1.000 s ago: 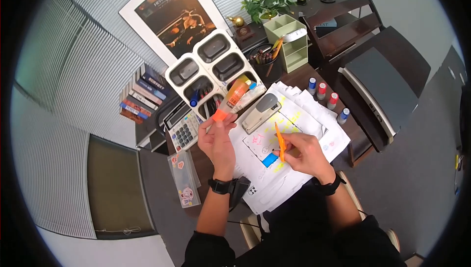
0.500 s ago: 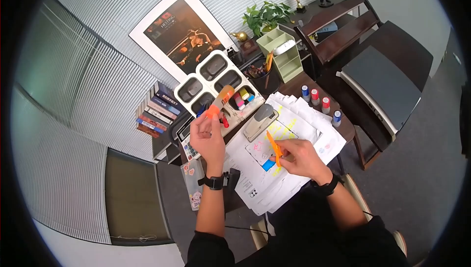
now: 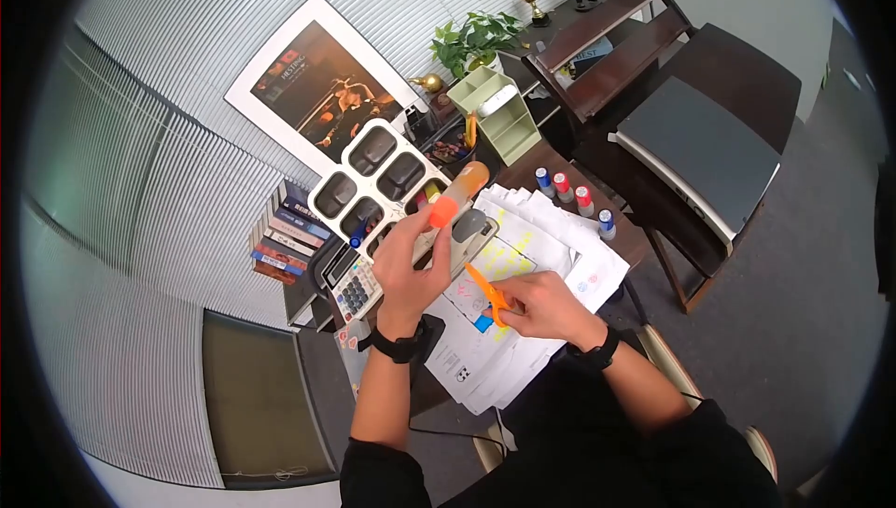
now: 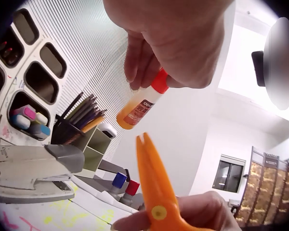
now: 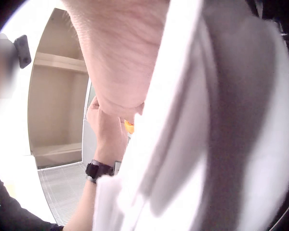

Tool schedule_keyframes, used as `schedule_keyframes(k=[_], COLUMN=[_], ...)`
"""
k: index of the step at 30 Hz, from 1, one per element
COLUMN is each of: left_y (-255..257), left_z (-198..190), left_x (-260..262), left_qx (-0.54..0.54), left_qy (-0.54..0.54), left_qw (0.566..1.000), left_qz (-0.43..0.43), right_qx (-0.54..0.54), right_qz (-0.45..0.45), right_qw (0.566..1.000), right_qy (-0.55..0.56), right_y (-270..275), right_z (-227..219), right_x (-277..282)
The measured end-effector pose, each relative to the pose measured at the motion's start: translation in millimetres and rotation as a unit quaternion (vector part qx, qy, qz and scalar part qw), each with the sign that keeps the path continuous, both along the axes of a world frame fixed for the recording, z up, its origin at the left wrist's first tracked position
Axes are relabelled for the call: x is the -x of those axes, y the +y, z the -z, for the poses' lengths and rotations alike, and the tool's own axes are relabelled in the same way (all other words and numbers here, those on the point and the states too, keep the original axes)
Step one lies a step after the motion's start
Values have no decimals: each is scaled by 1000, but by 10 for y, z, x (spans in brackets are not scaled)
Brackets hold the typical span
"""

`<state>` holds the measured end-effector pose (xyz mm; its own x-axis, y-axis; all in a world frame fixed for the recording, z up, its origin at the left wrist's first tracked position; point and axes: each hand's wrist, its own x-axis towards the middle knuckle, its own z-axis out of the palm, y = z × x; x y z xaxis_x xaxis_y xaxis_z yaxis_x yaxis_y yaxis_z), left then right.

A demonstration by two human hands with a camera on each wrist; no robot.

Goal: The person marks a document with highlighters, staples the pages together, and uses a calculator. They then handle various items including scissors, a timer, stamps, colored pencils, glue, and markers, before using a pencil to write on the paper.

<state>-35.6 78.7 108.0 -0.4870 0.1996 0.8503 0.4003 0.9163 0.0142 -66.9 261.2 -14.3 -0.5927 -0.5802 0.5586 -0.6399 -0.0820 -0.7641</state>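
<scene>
In the head view my left hand pinches a glue bottle by its orange-red cap, the amber body pointing away to the upper right. The left wrist view shows the bottle's printed label, with the body slanting down from the fingers. My right hand grips orange scissors, their blades together and the tips just below the bottle in the left wrist view. Under the scissors, a blue piece lies on the marked papers. A stapler stands on the sheets behind the scissors.
A white organizer with pens and markers stands left, beside a calculator. Several small bottles with blue and red caps line the right edge. A pencil cup and a green rack stand at the back.
The head view has shifted. My left hand has carried the glue bottle rightward, from in front of the organizer to over the stapler, nearer the scissors. My right hand keeps the scissors over the papers.
</scene>
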Motion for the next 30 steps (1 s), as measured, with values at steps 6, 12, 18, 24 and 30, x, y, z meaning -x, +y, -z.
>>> schedule_keyframes(k=[6, 12, 18, 24, 30], left_y=[68, 144, 241, 218, 291], left_z=[-162, -205, -128, 36, 170], left_x=[336, 726, 1104, 1452, 1632], left_qx=[29, 155, 281, 357, 375], left_qy=[-47, -117, -166, -206, -285], left_qw=[998, 979, 941, 908, 880], left_qz=[36, 63, 86, 71, 65], right_qx=[-47, -20, -22, -18, -35], right_qz=[-19, 1, 0, 0, -15], right_qw=[998, 999, 999, 999, 999], right_qy=[21, 44, 46, 40, 35], right_y=[10, 7, 3, -16, 10], right_z=[20, 41, 71, 117, 86], right_x=[8, -8, 1, 4, 12])
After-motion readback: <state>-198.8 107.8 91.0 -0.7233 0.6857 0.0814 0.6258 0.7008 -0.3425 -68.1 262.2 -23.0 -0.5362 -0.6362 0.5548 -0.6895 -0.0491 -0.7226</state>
